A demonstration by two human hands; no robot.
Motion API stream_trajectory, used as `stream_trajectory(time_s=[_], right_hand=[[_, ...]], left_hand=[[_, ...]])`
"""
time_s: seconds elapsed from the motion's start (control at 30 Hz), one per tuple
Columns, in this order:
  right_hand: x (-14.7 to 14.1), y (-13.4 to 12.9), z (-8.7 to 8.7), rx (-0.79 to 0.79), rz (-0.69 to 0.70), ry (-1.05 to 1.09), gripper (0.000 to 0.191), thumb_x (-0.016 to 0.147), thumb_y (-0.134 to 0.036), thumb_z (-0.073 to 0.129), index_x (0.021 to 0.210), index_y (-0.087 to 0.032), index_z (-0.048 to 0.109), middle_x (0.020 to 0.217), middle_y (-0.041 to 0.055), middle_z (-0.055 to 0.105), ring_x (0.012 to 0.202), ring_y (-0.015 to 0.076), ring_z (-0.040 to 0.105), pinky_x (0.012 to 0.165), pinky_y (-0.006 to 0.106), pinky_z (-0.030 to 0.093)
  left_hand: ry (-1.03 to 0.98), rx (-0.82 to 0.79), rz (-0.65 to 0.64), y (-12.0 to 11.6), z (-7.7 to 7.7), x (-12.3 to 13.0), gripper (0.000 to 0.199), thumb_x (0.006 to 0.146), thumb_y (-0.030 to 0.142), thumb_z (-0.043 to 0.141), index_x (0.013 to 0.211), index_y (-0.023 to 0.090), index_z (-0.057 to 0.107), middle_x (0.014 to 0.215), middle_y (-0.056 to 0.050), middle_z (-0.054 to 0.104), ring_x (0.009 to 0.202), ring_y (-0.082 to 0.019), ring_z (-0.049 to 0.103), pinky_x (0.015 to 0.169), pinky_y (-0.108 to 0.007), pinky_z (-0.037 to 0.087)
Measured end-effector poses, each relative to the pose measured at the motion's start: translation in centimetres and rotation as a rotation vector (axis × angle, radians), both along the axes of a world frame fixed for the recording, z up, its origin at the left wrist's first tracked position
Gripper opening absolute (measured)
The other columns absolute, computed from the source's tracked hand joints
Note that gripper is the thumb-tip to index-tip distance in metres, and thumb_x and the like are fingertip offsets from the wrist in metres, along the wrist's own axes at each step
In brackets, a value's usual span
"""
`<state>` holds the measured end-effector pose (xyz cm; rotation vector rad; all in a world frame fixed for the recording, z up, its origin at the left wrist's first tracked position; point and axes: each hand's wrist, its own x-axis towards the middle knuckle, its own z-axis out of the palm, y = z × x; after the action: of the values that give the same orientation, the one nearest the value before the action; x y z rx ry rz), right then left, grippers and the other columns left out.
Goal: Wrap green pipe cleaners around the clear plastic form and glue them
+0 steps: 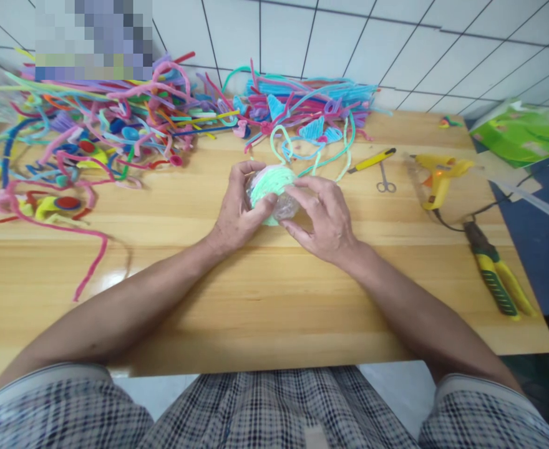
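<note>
Over the middle of the table I hold a rounded ball [271, 182] of mint-green pipe cleaner, with pale pink at its upper left and a clear, shiny plastic-like part at its lower right. My left hand [239, 209] wraps round its left side, thumb pressed on the front. On the right side, my right hand [324, 215] grips it between bent fingers above and the thumb below. Just behind, a pale green pipe cleaner [281, 144] curls on the table; whether it joins the ball I cannot tell.
Tangled coloured pipe cleaners [129, 125] cover the back left, with a bundle of blue ones [321, 93] beside them. To the right lie a yellow utility knife [372, 160], small scissors [385, 182], a glue gun [438, 178] with a cord, and pliers [494, 274]. A tiled wall [349, 43] stands behind.
</note>
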<state>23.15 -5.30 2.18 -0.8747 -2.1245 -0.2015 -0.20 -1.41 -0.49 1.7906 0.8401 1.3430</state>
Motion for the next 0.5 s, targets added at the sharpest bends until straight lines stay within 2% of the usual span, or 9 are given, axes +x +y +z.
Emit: stream_trajectory(time_s=[0.2,0.37,0.5], right_hand=[[0.02,-0.17,0.3,-0.022,-0.009,-0.036,0.06,0.111,-0.041,0.073,0.167,-0.028,0.057,0.151,0.0157,0.075,0.137,0.0375,0.077,0.112,0.061,0.067],[-0.22,-0.2,0.87,0.038,-0.03,-0.065,0.05,0.113,-0.037,0.073,0.16,-0.025,0.061,0.144,0.0176,0.077,0.133,0.032,0.078,0.109,0.052,0.07],[-0.21,0.18,0.38,0.077,-0.004,-0.032,0.056,0.113,-0.04,0.072,0.166,-0.026,0.058,0.144,0.0159,0.076,0.132,0.0322,0.077,0.106,0.054,0.071]], left_hand=[[-0.008,0.001,-0.02,0.18,-0.32,-0.14,0.064,0.108,0.075,0.074,0.148,0.03,0.051,0.135,-0.01,0.071,0.12,-0.029,0.076,0.103,-0.047,0.068],[0.017,0.007,-0.024,0.2,-0.36,-0.24,0.065,0.109,0.075,0.071,0.149,0.029,0.049,0.135,-0.01,0.07,0.122,-0.029,0.074,0.106,-0.049,0.067],[0.016,-0.015,-0.05,0.29,-0.29,-0.39,0.065,0.109,0.076,0.07,0.15,0.031,0.048,0.136,-0.011,0.07,0.123,-0.03,0.075,0.106,-0.05,0.066]])
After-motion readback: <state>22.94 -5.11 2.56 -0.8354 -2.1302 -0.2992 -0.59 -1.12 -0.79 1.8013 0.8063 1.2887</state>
